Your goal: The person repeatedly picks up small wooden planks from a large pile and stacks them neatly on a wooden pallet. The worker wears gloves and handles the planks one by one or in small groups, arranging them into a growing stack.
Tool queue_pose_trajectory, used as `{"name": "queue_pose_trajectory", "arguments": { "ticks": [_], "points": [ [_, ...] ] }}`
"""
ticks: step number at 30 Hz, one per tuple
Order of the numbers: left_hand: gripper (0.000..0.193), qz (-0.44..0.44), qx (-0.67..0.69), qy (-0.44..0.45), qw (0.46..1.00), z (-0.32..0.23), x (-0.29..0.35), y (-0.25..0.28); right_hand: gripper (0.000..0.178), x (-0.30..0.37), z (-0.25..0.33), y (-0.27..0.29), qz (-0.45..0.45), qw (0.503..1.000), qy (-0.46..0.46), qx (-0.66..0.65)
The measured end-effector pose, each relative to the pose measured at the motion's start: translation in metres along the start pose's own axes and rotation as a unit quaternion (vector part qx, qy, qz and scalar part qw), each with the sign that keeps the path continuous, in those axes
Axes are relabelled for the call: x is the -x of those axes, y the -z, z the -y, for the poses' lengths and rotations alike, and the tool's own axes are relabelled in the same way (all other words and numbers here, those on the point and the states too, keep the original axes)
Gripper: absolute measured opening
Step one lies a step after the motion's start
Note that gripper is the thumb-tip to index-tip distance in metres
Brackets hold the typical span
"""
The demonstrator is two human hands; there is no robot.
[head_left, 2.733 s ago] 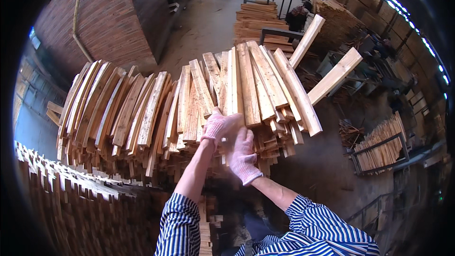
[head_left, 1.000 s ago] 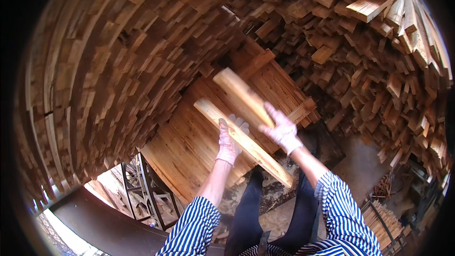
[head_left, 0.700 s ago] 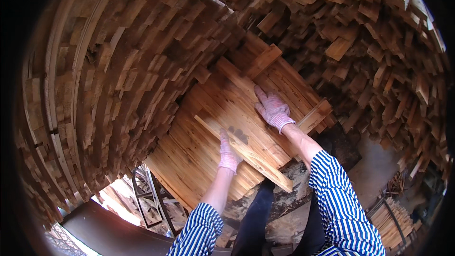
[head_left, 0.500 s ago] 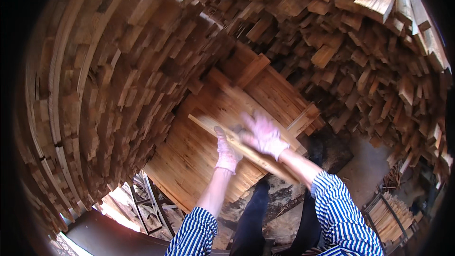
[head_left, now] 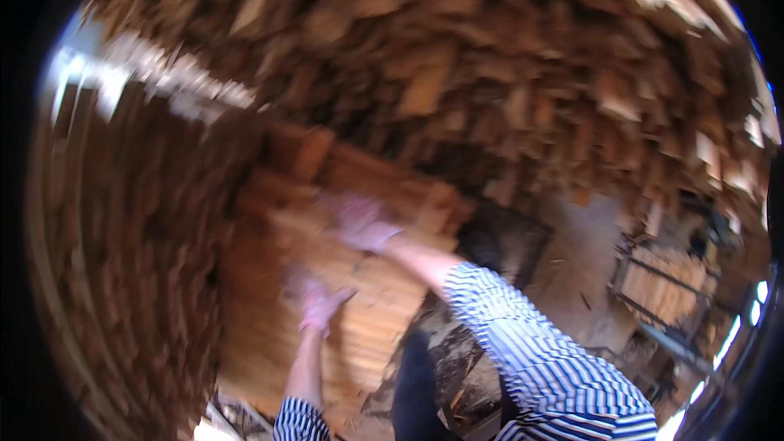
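Note:
A stack of pale wooden boards point(head_left: 367, 298) lies below my hands, its boards side by side. My left hand point(head_left: 320, 304), in a pinkish glove, is over the stack's left part with its thumb held apart. Its fingers are stretched out and blurred. Farther up, my right hand point(head_left: 366, 224), gloved alike, reaches across the far part of the boards. Its fingers look spread, though motion smears them. I make out no separate plank in either hand. Whether the hands touch the boards cannot be told.
A tall wall of stacked timber point(head_left: 131, 261) rises at the left. Many jutting plank ends point(head_left: 490, 73) fill the far side. At the right, a bundle of wood strips point(head_left: 661, 286) sits in a dark metal frame on the floor point(head_left: 563, 278).
The view has swung round and blurred. The loose plank that my left hand held is no longer in it. Both hands are now lower over the boards, with the right reaching farther left.

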State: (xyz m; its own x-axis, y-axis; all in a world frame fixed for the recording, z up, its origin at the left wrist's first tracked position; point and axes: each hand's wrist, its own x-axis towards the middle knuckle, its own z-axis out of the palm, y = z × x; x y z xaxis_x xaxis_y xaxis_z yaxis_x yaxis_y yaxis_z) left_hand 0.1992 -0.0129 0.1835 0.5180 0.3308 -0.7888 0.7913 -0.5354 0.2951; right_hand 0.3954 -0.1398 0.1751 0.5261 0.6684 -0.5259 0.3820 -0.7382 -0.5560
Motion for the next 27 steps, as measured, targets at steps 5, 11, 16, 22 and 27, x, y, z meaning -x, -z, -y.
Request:
{"name": "queue_pose_trajectory", "arguments": {
  "ticks": [5, 11, 16, 22, 27],
  "points": [
    [0.146, 0.049, -0.226, 0.105, 0.967, -0.056, 0.009, 0.008, 0.092, 0.055, -0.019, 0.015, 0.072, 0.997, 0.003, -0.041],
    [0.072, -0.013, 0.111, -0.041, 0.993, -0.047, 0.003, 0.094, 0.082, 0.255, -0.018, 0.061, 0.034, 0.968, -0.087, -0.233],
    [0.051, 0.074, 0.236, -0.319, 0.915, -0.303, 0.155, 0.146, 0.077, 0.404, -0.059, 0.137, -0.049, 0.938, -0.2, -0.278],
    [0.064, 0.047, 0.308, -0.489, 0.814, -0.601, 0.28, 0.162, 0.076, 0.462, -0.071, 0.288, -0.412, 0.857, -0.118, -0.285],
    [0.088, -0.074, 0.093, -0.394, 0.911, -0.734, 0.278, 0.151, 0.072, 0.436, -0.086, 0.47, -0.645, 0.737, -0.12, -0.163]
  ]
}}
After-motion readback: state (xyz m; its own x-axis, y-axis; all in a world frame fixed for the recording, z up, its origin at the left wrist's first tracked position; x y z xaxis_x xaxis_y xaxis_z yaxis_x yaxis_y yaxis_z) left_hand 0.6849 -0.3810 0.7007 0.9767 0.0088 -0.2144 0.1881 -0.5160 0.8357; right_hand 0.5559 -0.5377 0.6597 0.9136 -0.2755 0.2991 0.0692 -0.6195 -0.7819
